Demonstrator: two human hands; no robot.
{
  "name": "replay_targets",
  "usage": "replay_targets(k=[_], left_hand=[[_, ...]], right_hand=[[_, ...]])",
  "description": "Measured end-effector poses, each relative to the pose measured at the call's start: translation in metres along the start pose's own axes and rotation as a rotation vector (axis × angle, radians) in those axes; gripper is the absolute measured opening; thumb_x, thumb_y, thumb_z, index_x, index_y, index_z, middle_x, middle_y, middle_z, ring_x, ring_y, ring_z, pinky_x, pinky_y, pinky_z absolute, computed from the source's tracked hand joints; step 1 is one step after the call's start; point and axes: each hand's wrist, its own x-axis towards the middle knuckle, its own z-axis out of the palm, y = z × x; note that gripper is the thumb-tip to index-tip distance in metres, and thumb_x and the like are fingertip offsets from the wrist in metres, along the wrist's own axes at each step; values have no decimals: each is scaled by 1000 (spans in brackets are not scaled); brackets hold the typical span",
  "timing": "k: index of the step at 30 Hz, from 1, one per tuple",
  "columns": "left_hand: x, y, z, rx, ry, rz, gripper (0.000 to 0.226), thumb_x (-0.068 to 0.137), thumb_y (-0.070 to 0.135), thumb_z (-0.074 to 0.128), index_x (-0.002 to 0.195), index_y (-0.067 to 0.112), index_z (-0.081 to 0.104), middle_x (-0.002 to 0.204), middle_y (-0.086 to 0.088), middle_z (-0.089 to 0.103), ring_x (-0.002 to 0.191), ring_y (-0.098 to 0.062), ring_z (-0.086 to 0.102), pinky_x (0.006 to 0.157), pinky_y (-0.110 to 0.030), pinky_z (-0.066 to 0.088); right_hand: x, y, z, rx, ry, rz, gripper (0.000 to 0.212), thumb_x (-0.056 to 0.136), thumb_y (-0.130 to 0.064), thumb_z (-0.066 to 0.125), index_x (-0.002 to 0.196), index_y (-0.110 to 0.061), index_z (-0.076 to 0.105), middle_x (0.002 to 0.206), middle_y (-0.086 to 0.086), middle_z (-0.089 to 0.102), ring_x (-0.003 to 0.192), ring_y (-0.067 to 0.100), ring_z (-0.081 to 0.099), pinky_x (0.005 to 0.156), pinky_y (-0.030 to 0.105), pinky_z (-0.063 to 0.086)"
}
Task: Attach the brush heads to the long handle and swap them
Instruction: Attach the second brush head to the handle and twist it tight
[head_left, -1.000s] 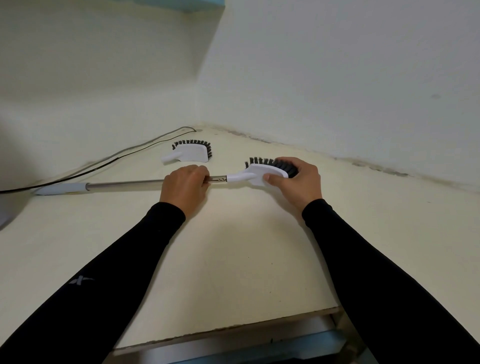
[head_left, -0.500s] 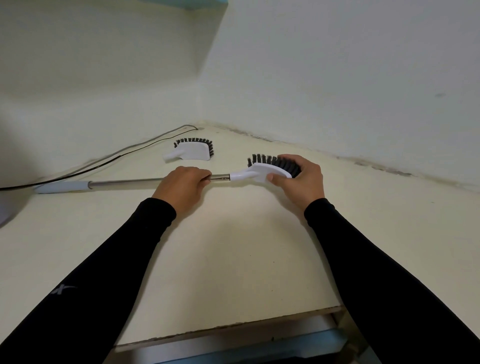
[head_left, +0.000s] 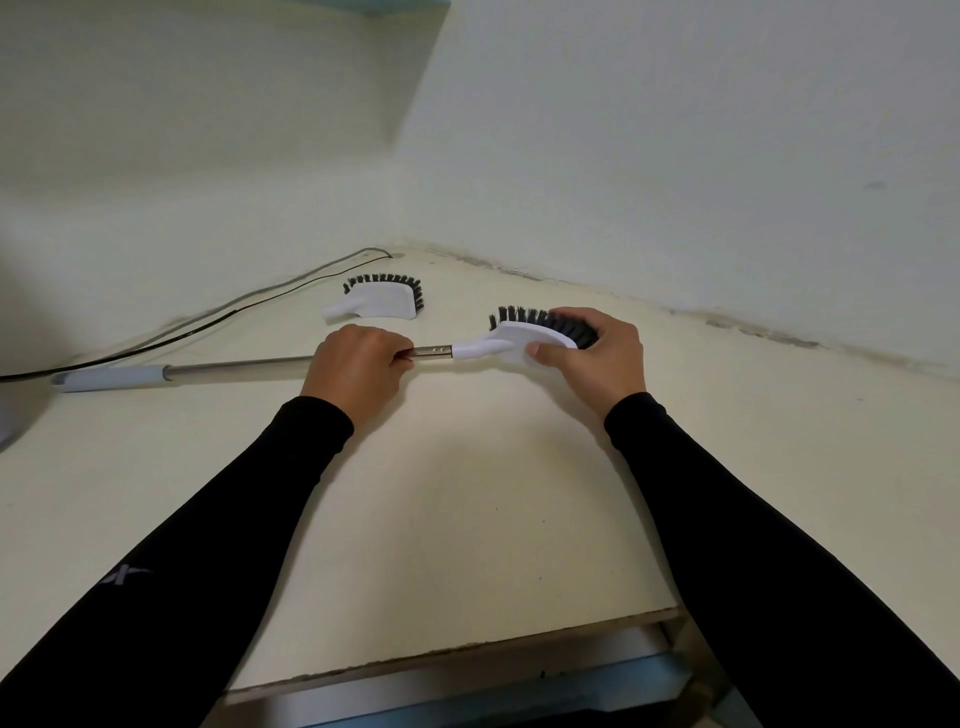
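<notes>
A long metal handle (head_left: 239, 367) with a grey grip at its left end lies across the cream table. My left hand (head_left: 358, 364) is closed around the handle near its right end. A white brush head with black bristles (head_left: 511, 338) sits on the handle's tip, its socket over the metal end. My right hand (head_left: 597, 358) grips this brush head, thumb on the white back and fingers over the bristles. A second white brush head (head_left: 382, 300) lies loose on the table behind my left hand.
Two thin cables (head_left: 208, 322) run along the wall at the back left. The walls meet in a corner behind the loose brush head. The table's front edge (head_left: 467, 649) crosses below my arms. A pale object shows at the far left edge.
My right hand and the gripped brush head have shifted slightly right, so a little more bare metal shows between my two hands. The loose brush head has not moved.
</notes>
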Motion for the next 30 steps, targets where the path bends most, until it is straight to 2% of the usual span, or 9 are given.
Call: replay_targets(k=[8,14,17,19,22,24,26,27,30], left_hand=[[2,3,6,2,56,-55,6,85,20,67,83,18,72,75,-4,69,74,-32,62,61,-36,46],[2,1,6,-123,-31,-76,8,82,15,70,89,17,68,84,-1,68,83,-28,62,71,-37,48],[0,-3,6,-124,-52,-19,22,88,18,65,110,15,68,103,-4,72,98,-29,64,85,-42,49],[0,-3,6,-67,-103,33,26,94,21,56,119,16,63,109,-4,71,104,-30,62,93,-49,46],[2,-1,6,10,-161,54,16,98,19,45,101,17,60,93,-1,67,93,-28,58,98,-51,40],[2,1,5,24,-170,51,19,98,17,43,87,16,58,79,-2,64,77,-30,54,89,-45,42],[1,1,3,16,-144,44,21,97,16,45,78,15,56,69,-3,61,68,-32,50,64,-37,37],[1,1,2,9,-131,40,21,96,17,47,77,15,56,67,-3,60,67,-32,50,58,-36,33],[1,2,0,-9,-97,33,18,93,17,54,76,16,60,65,-4,60,66,-32,51,55,-38,41]], right_hand=[[-1,-2,0,-15,-5,-5,39,65,-20,93,98,-35,79,83,-23,75,71,-11,66,65,5,46],[-1,2,-1,-26,-12,-20,44,68,-16,93,110,-25,80,92,-19,75,78,-7,67,74,9,49],[-1,1,0,-15,-7,-39,44,69,-14,92,109,-28,78,94,-20,74,77,-12,65,70,4,47],[0,1,-1,-10,1,-46,46,70,-13,92,111,-28,78,98,-17,75,84,-7,68,72,6,48],[-1,0,-1,-9,-1,-51,50,70,-11,92,116,-26,78,100,-17,75,89,-3,68,74,7,48],[-2,1,-1,-11,-6,-50,49,70,-11,92,114,-27,78,98,-19,75,85,-7,67,72,5,47],[-2,1,0,-4,-2,-43,46,68,-11,92,109,-28,79,95,-20,75,79,-10,67,70,5,47],[-2,1,-1,0,0,-38,45,68,-12,92,108,-28,79,95,-19,76,79,-9,67,70,5,48],[-1,0,-1,16,4,-23,43,66,-14,93,104,-30,80,91,-19,77,80,-5,70,70,8,49]])
